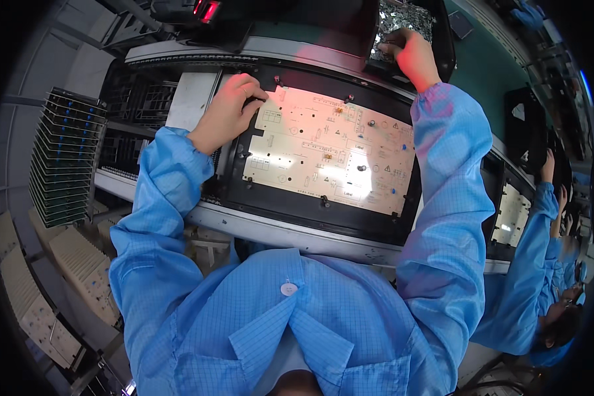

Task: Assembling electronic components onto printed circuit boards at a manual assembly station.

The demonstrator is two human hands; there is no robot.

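A cream circuit board (297, 125) lies in a black carrier frame (234, 191) on the conveyor in front of me. A few small blue and orange components stand on it. At the board's upper left corner is my left hand (230, 109), its fingers curled and thumb and forefinger close together; anything between them is too small to make out. My right hand (416, 58) reaches into a black bin (445, 49) of small shiny metal parts (412, 18). Its fingers are bent together among the parts, and what they pinch is hidden.
Green boards (66, 158) stand stacked at the left, above racks of cream boards (79, 264). A red-lit display (206, 10) is at the top. On the right, a co-worker in a blue sleeve (538, 224) works near another framed board (511, 214). The conveyor rail (297, 241) runs along my front.
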